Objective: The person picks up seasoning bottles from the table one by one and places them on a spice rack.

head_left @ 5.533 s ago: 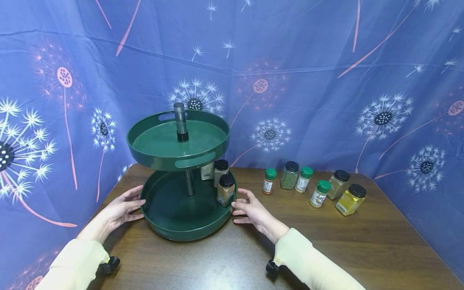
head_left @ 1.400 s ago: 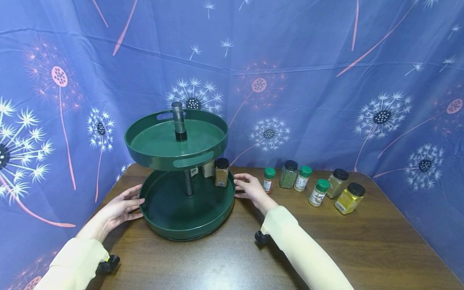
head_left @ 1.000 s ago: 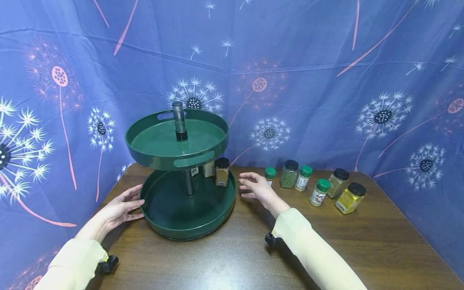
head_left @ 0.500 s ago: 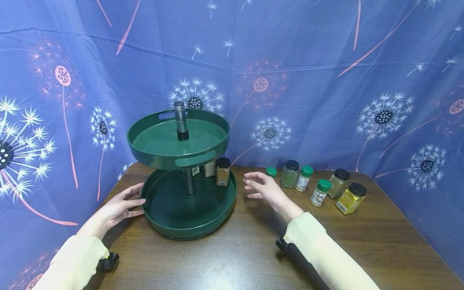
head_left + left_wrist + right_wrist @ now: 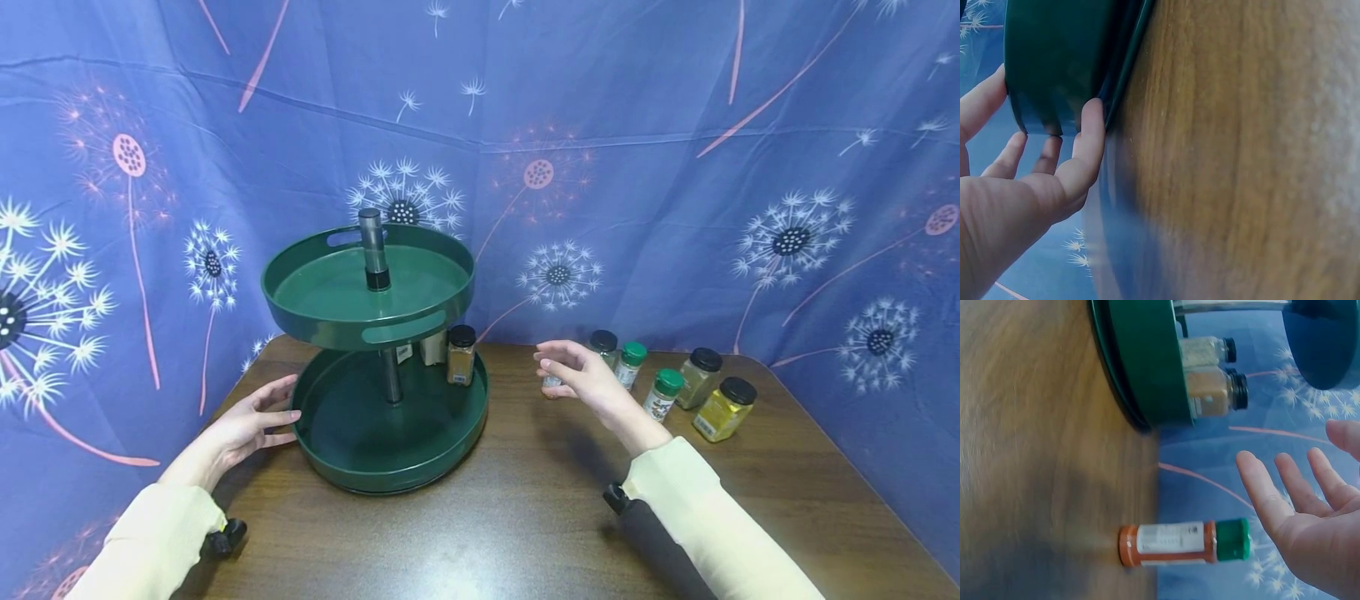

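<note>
A dark green two-tier turntable stands on the wooden table, its upper tray (image 5: 322, 335) carried on a metal post. The fingertips of my left hand (image 5: 243, 429) touch the outer wall of the lower tray (image 5: 1054, 62), thumb higher than the fingers. Inside that tray, toward the back right, stands a brown spice jar (image 5: 461, 364) with a black cap; other jars behind it are partly hidden. My right hand (image 5: 588, 382) is in the air to the right, fingers spread and holding nothing. Close to it stands an orange-red spice shaker (image 5: 1169, 545) with a green cap, mostly hidden in the head view.
To the right stand a black-capped herb jar (image 5: 603, 342), two green-capped shakers (image 5: 628, 367), a black-capped jar of pale contents (image 5: 697, 379) and a yellow jar (image 5: 722, 412). A blue dandelion-print cloth (image 5: 660, 167) hangs behind the table.
The lower tray has turned, carrying its jars toward the back. My right hand has left the tray's edge and moved right to the orange-red shaker. My left hand stays at the tray.
</note>
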`<state>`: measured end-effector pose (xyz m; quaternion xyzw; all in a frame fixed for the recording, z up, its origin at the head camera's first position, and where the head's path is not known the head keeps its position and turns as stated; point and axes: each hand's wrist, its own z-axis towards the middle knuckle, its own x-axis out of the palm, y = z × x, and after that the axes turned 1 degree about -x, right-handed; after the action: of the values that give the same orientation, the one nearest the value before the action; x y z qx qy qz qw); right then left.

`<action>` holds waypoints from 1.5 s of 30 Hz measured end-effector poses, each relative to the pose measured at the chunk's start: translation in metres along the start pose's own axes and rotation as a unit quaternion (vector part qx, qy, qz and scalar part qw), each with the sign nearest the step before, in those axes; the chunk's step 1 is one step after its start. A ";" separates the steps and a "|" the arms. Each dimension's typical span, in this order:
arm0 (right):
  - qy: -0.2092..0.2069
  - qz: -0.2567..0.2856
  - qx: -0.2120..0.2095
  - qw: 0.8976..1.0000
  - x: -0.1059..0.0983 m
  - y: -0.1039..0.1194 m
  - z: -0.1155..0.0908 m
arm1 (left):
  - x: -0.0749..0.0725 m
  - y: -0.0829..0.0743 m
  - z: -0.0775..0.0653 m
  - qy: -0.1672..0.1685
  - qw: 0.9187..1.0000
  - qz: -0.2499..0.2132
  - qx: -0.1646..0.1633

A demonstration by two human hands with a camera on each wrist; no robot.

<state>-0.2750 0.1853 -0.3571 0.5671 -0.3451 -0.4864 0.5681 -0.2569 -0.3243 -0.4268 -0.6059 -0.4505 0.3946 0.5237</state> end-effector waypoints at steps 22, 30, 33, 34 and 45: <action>-0.080 -0.102 0.003 0.992 -0.041 -0.009 -0.009 | -0.001 0.000 -0.001 -0.001 1.000 -0.008 -0.004; -0.105 -0.117 0.022 0.987 -0.040 -0.026 -0.001 | 0.000 0.000 -0.001 -0.001 1.000 -0.012 -0.004; -0.112 -0.105 0.027 0.988 -0.039 -0.033 0.003 | 0.000 -0.001 -0.002 -0.001 1.000 -0.011 -0.004; -0.113 -0.099 0.027 0.988 -0.038 -0.036 0.004 | 0.000 -0.001 -0.002 -0.002 1.000 -0.011 -0.005; -0.113 -0.053 0.056 0.991 -0.031 -0.055 0.013 | 0.001 0.000 0.000 -0.003 1.000 -0.011 -0.003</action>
<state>-0.3055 0.2172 -0.4050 0.5570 -0.4029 -0.5570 0.4661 -0.2562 -0.3237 -0.4272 -0.6013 -0.4599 0.3892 0.5248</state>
